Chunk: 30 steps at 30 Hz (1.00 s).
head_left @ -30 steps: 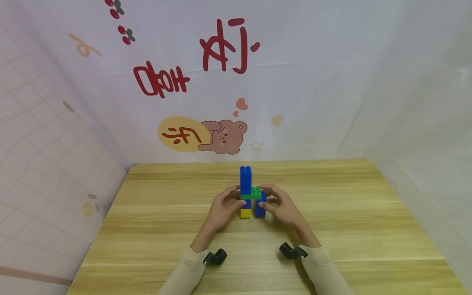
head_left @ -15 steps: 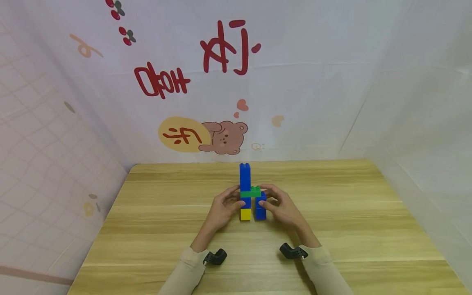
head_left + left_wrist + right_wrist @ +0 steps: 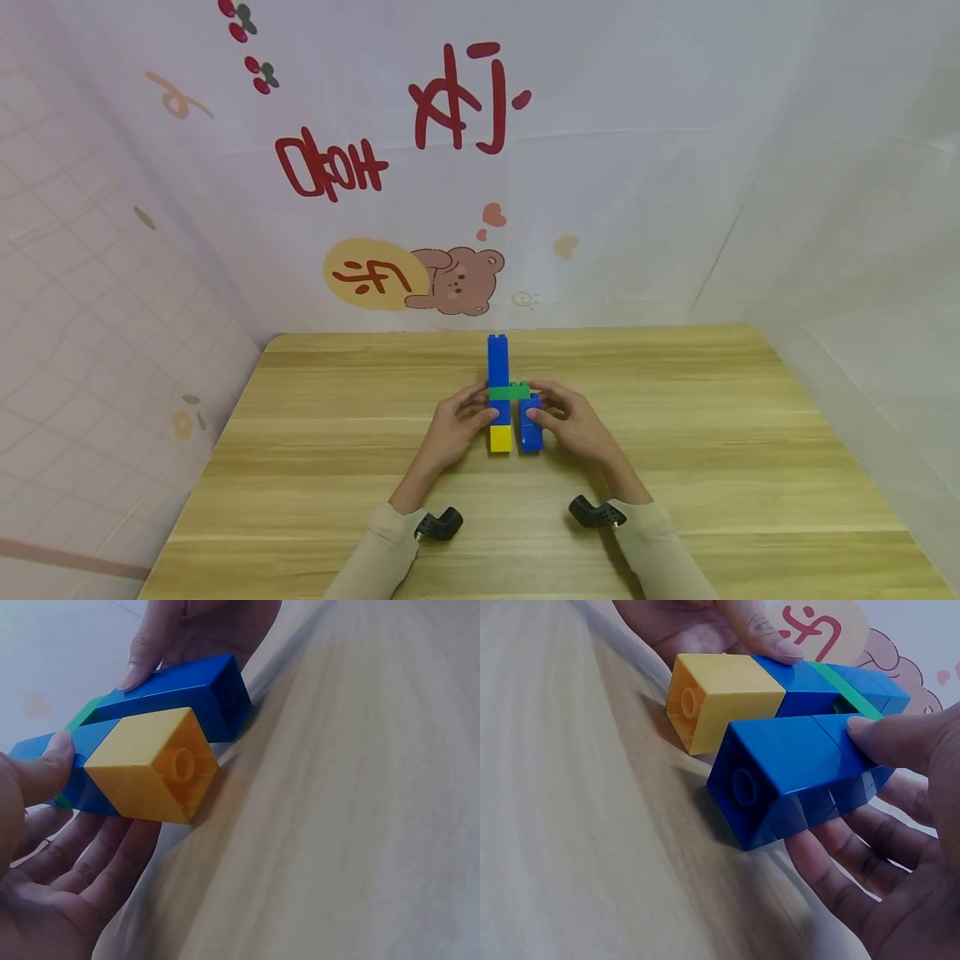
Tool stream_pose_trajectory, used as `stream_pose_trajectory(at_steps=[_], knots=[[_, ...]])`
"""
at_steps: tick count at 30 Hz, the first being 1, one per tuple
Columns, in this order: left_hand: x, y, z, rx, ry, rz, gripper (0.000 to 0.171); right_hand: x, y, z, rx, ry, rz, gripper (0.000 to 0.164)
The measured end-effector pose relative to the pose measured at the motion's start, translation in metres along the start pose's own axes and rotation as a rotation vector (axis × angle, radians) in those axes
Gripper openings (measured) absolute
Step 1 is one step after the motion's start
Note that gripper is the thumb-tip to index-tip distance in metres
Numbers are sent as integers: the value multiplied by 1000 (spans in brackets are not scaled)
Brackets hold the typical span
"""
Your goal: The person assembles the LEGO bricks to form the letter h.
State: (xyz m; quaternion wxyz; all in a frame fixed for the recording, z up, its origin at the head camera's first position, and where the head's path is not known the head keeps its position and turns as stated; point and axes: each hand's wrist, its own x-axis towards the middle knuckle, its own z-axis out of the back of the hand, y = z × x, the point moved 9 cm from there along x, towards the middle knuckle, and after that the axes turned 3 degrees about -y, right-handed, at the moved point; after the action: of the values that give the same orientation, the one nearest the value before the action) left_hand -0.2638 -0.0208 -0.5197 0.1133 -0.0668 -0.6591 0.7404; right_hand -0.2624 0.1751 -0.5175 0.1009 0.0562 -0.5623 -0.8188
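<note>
Both hands hold one structure of toy building bricks at the middle of the table. Its left column has a yellow brick point(image 3: 500, 439) at the bottom, blue below a flat green brick point(image 3: 512, 392), and stacked blue bricks point(image 3: 498, 360) above. A shorter blue column point(image 3: 531, 435) stands under the green brick's right end. My left hand point(image 3: 452, 427) pinches the left column with the thumb in front; my right hand point(image 3: 576, 423) does the same on the right column. In the wrist views the hollow undersides of the yellow brick point(image 3: 154, 761) and blue column point(image 3: 795, 761) show, tilted off the wood.
A wood-grain table point(image 3: 337, 492) lies beneath the hands. Behind it hangs a pale printed backdrop point(image 3: 637, 183) with a bear and red characters. A gridded pale sheet point(image 3: 97, 350) borders the left side. Black curved pieces point(image 3: 441, 524) sit at both wrists.
The brick structure has tilted back: its lower ends have swung toward me and its top studs show less. Both hands keep their grip and stay nearly in place.
</note>
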Motion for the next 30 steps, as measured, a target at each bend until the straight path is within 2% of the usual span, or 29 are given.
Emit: stream_pose_trajectory(at_steps=[6, 17, 30], knots=[[-1, 6, 2, 20, -16, 25, 55, -1, -6, -3, -29, -7, -10, 47], [-3, 8, 1, -18, -16, 44, 54, -2, -8, -5, -38, -23, -38, 47], [-1, 7, 0, 53, -35, 48, 53, 0, -10, -1, -38, -23, -42, 49]])
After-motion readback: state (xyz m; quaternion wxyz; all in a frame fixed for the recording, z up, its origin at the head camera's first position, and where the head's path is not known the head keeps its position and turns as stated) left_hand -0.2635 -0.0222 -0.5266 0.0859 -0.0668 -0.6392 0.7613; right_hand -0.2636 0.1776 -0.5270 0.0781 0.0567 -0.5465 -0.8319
